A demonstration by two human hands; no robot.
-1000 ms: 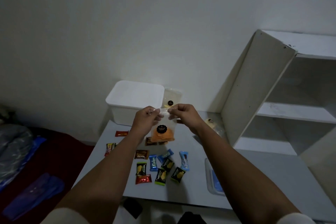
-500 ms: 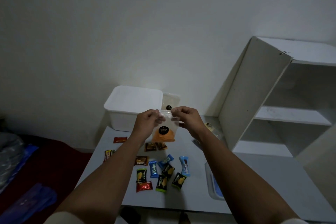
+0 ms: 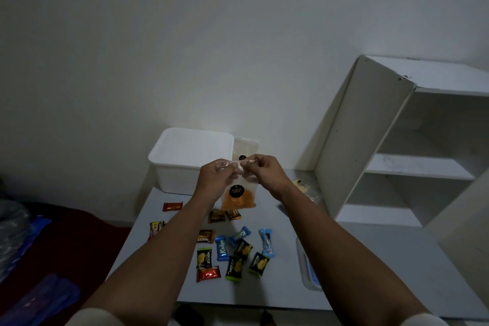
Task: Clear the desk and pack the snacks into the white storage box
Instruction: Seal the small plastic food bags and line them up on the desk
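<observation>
A clear pouch of orange chips (image 3: pixel 239 197) with a round black label hangs above the desk (image 3: pixel 285 283). My left hand (image 3: pixel 215 176) and my right hand (image 3: pixel 264 171) pinch its top edge from either side. Behind them, at the desk's far left, stands the white storage box (image 3: pixel 182 159) with its lid on. A second clear pouch (image 3: pixel 244 148) leans against the wall beside the box. Several small wrapped snacks (image 3: pixel 232 254) in green, blue, brown and red lie scattered on the desk below my hands.
A white shelf unit (image 3: pixel 375 140) stands on the right of the desk. A pale bagged snack (image 3: pixel 301 184) lies by its base. A clear tray with blue contents (image 3: pixel 308 270) sits at the right front. Dark red bedding (image 3: pixel 63 241) lies to the left.
My hands have closed in on the pouch's top edge, so that they now nearly touch. The view has tilted up slightly.
</observation>
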